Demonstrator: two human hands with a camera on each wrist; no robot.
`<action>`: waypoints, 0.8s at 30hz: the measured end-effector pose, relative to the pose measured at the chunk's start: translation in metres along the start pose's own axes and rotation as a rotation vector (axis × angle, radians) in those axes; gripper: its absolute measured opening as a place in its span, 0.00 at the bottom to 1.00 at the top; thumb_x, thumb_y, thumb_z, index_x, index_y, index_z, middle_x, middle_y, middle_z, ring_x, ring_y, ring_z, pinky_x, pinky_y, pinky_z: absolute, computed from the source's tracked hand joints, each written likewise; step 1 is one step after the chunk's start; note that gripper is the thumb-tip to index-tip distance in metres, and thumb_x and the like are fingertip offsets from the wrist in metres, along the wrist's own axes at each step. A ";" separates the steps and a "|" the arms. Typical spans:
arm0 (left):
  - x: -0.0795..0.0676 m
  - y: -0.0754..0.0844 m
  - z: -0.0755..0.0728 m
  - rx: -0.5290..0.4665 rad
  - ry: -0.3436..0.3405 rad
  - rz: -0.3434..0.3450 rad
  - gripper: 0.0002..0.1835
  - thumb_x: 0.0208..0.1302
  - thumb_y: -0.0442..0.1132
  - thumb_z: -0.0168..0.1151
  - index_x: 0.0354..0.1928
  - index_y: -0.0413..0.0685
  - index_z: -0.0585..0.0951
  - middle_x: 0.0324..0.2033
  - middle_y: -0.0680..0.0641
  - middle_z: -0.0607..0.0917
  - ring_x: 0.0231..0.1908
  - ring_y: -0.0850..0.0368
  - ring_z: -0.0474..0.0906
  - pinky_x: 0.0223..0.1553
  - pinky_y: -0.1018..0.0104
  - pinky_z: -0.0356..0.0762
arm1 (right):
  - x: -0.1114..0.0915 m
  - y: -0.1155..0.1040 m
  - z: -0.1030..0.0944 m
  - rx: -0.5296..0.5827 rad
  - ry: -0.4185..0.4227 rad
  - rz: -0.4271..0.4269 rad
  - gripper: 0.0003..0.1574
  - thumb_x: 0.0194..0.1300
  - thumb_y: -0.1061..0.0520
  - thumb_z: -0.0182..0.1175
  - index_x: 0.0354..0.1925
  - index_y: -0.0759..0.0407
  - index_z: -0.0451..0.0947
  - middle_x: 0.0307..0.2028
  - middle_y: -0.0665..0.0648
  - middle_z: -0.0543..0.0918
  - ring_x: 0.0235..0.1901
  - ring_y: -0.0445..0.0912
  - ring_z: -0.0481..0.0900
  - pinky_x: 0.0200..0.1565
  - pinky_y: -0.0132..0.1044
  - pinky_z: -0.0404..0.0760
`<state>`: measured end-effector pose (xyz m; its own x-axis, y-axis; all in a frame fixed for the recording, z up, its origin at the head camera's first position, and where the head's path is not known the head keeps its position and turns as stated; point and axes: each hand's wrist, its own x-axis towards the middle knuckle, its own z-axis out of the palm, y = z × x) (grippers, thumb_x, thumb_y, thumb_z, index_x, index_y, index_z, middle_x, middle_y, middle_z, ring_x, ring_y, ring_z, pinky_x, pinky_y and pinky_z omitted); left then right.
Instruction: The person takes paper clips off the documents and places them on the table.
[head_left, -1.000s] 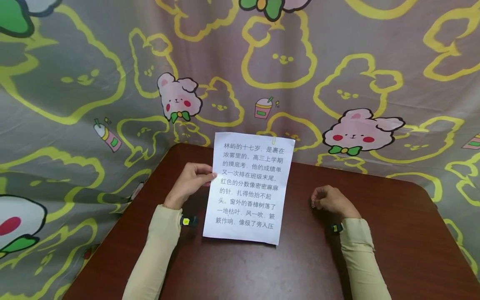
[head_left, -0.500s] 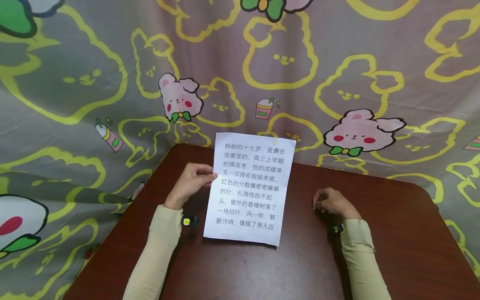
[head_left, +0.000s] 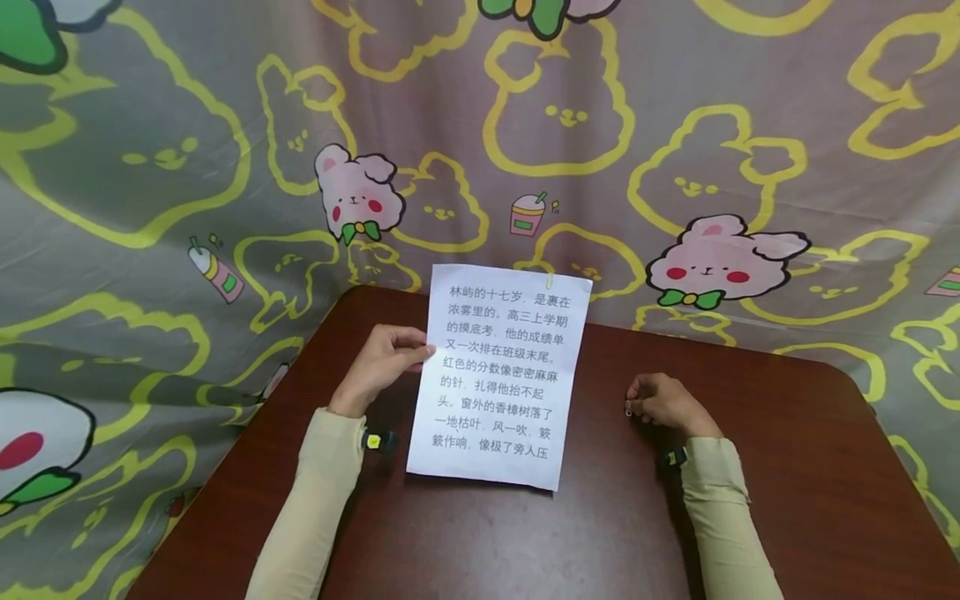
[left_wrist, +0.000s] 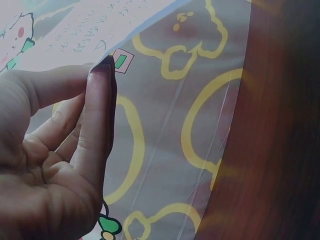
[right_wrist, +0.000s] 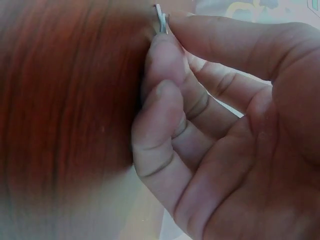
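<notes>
A white sheet of paper [head_left: 495, 379] printed with Chinese text is held up above the table, facing me. My left hand [head_left: 382, 367] pinches its left edge between thumb and fingers, which the left wrist view shows close up at the sheet's corner of view. On the sheet's top edge, toward the right, sits a yellow paper clip [head_left: 549, 282]. To the right of the sheet and apart from it, my right hand [head_left: 663, 402] pinches a small silver paper clip [right_wrist: 161, 19] between thumb and index finger. Its other fingers are curled, and part of the clip is hidden by the fingertips.
The dark brown wooden table [head_left: 480, 542] reaches under both forearms. Behind and to the left hangs a grey curtain [head_left: 450, 108] with yellow outlines and cartoon rabbits, close to the table's far edge. Each wrist wears a black strap.
My right hand with the silver paper clip has shifted very slightly to the right over the last second. The left hand and the sheet stay practically where they were.
</notes>
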<state>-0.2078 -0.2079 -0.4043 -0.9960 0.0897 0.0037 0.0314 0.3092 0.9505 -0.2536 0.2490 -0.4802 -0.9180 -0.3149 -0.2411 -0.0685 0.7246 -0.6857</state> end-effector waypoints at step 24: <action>-0.001 0.002 0.002 -0.018 -0.012 -0.006 0.11 0.62 0.38 0.66 0.45 0.40 0.84 0.42 0.38 0.87 0.35 0.53 0.87 0.48 0.44 0.81 | -0.019 -0.040 -0.018 0.000 0.235 -0.134 0.16 0.70 0.45 0.56 0.46 0.53 0.76 0.36 0.63 0.84 0.31 0.51 0.82 0.32 0.37 0.79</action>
<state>-0.2069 -0.2052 -0.4029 -0.9951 0.0991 -0.0054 0.0240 0.2923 0.9560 -0.2406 0.2370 -0.4353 -0.9662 -0.2572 0.0174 -0.1952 0.6861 -0.7008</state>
